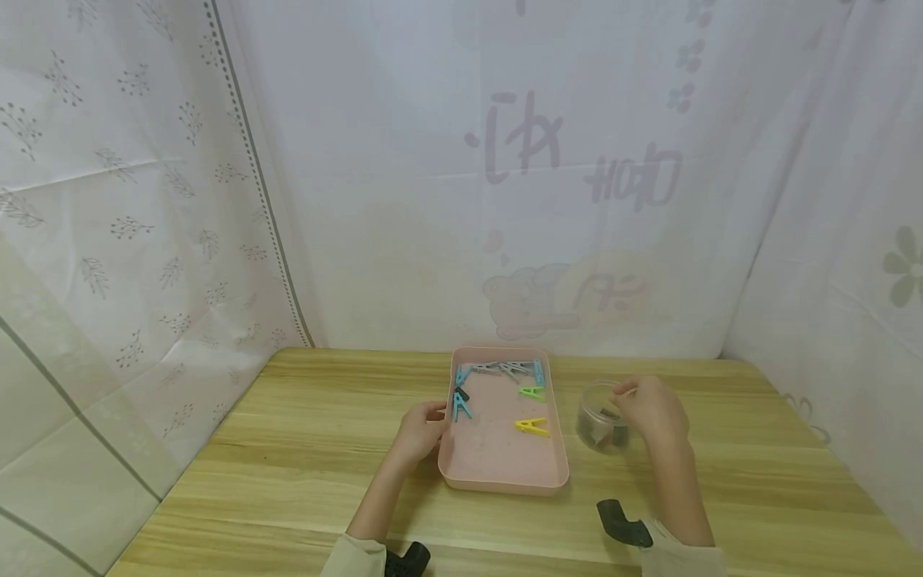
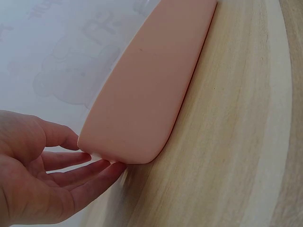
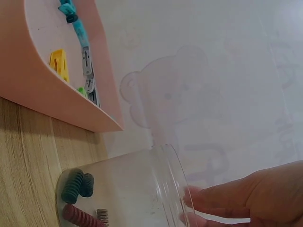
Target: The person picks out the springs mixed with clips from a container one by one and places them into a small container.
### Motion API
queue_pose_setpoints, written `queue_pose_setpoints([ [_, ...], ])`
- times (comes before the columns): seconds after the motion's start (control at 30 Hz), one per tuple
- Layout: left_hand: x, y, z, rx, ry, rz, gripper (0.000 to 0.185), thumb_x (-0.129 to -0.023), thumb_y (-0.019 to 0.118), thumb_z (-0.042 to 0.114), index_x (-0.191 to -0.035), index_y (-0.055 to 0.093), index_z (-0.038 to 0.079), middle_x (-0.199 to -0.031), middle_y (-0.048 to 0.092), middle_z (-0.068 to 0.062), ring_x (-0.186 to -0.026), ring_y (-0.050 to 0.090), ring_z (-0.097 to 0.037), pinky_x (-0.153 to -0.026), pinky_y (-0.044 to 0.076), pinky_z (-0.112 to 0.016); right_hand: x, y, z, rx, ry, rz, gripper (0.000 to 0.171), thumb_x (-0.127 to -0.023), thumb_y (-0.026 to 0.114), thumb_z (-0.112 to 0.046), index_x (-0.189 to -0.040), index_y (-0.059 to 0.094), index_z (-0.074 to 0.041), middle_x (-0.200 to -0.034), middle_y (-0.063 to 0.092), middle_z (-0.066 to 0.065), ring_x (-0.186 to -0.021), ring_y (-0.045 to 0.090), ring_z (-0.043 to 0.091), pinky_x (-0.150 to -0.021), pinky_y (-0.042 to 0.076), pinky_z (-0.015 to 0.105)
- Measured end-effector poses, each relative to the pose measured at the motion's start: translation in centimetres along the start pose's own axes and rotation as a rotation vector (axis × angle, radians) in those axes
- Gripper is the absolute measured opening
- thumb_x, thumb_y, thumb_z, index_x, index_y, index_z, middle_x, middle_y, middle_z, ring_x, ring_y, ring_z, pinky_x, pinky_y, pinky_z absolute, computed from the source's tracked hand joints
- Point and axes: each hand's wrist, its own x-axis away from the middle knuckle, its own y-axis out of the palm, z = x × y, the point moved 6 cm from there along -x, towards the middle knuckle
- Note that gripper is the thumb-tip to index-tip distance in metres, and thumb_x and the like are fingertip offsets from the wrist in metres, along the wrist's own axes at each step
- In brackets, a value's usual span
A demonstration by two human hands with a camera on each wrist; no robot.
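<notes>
Nearest the person, at about 7 o'clock from the tray, the left hand [image 1: 421, 429] rests against the left wall of the pink tray [image 1: 505, 479]; the left wrist view shows its fingers [image 2: 78, 172] straight and relaxed, touching the tray's near corner rather than curled round it. At roughly 4 o'clock from the tray, the right hand [image 1: 651, 409] is at the rim of the clear jar [image 1: 598, 425], fingertips [image 3: 199, 201] laid on the lip; whether they pinch it cannot be told. Dark ribbed pieces [image 3: 78, 187] lie at the jar's bottom. The two hands are well apart, one on each side of the tray.

Inside the tray, a yellow peg [image 1: 532, 427] lies toward 6 o'clock and a green peg [image 1: 532, 393] beyond it. A blue peg [image 1: 460, 407] lies along the left wall, and a row of grey and blue pegs [image 1: 508, 369] sits against the far wall at 12 o'clock. All of it stands on the wooden table [image 1: 303, 449].

The step looks like steadying both containers before anything moves. The next move would call for one hand to leave its hold and reach into the tray for a peg.
</notes>
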Motion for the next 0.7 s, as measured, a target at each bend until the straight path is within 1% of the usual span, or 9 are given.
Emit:
queue_pose_setpoints([
  [0.33, -0.1, 0.1, -0.1, 0.001, -0.002, -0.001, 0.044, -0.101, 0.059, 0.003, -0.14, 0.056, -0.017, -0.126, 0.065, -0.035, -0.103, 0.073, -0.039, -0.083, 0.065, -0.044, 0.2, -0.2, -0.3, -0.012, -0.005, 0.002, 0.034, -0.104, 0.063, -0.02, -0.125, 0.07, 0.006, -0.126, 0.067, 0.034, -0.109, 0.065, 0.052, -0.066, 0.059, 0.043],
  [0.63, -0.1, 0.0, -0.1, -0.003, -0.008, 0.008, 0.045, -0.101, 0.06, 0.004, -0.14, 0.056, -0.017, -0.128, 0.064, -0.035, -0.105, 0.072, -0.039, -0.084, 0.065, -0.044, 0.4, -0.4, -1.2, -0.015, -0.049, 0.007, 0.035, -0.104, 0.061, -0.02, -0.125, 0.069, 0.006, -0.13, 0.065, 0.036, -0.114, 0.063, 0.056, -0.07, 0.061, 0.048],
  [0.7, -0.1, 0.0, -0.1, -0.002, -0.009, 0.006, 0.045, -0.101, 0.06, 0.004, -0.14, 0.055, -0.017, -0.128, 0.064, -0.035, -0.104, 0.072, -0.038, -0.083, 0.065, -0.044, 0.4, -0.4, -1.4, -0.012, -0.062, 0.011, 0.035, -0.104, 0.061, -0.02, -0.125, 0.069, 0.007, -0.129, 0.066, 0.036, -0.114, 0.063, 0.056, -0.073, 0.061, 0.051],
])
